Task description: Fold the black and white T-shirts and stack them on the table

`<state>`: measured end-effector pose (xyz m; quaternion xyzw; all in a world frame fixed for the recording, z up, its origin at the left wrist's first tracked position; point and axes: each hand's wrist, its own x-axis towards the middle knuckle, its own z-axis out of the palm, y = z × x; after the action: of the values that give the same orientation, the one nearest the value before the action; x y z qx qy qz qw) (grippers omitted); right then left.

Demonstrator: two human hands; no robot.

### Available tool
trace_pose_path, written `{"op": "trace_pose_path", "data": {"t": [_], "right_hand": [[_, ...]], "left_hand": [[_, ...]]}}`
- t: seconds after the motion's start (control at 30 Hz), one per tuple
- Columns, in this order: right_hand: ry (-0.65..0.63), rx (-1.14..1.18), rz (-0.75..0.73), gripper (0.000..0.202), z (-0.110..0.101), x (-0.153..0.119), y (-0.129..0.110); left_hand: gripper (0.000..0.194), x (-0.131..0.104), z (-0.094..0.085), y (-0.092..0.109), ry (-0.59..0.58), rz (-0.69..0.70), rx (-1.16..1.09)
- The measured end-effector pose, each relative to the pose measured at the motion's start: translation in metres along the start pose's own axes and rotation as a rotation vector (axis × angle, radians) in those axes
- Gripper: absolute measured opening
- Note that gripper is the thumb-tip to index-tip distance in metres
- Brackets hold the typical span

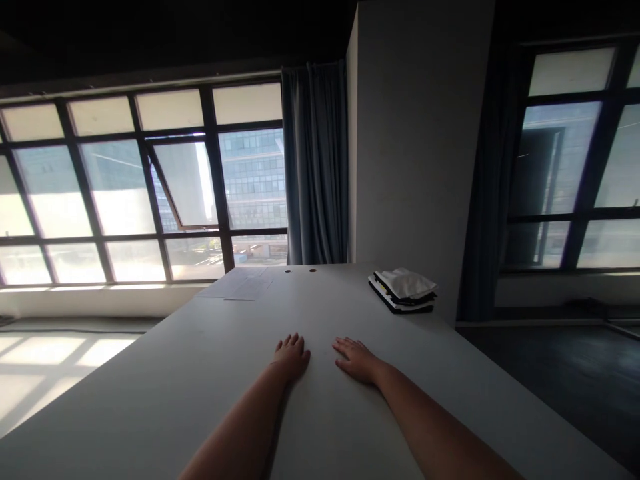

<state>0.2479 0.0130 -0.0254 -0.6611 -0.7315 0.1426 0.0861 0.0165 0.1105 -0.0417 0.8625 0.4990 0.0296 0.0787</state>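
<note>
Both hands rest palm down on a white table (200, 387). My left hand (291, 357) lies left of the middle with its fingers spread and pointing away from me, holding nothing. Across a small gap, my right hand (356, 359) lies flat too, its fingers apart and angled to the left, with nothing in it. Beyond my right hand, toward the far right of the table, sits a stack of folded black and white items (403, 291) with a pale cloth-like piece on top.
Thin pale sheets (247, 287) lie at the table's far left. Two small round holes are near the far edge. A grey pillar (415, 147) stands behind the table, beside a blue curtain (317, 167). One window pane (185, 183) is tilted open.
</note>
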Motion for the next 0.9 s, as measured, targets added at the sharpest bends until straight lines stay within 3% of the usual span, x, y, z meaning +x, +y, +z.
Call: {"op": "trace_pose_path", "data": {"t": [0.9], "right_hand": [[-0.018, 0.007, -0.009, 0.069, -0.002, -0.0011, 0.0028]], "left_hand": [[0.072, 0.0004, 0.0017, 0.0005, -0.001, -0.005, -0.014]]}}
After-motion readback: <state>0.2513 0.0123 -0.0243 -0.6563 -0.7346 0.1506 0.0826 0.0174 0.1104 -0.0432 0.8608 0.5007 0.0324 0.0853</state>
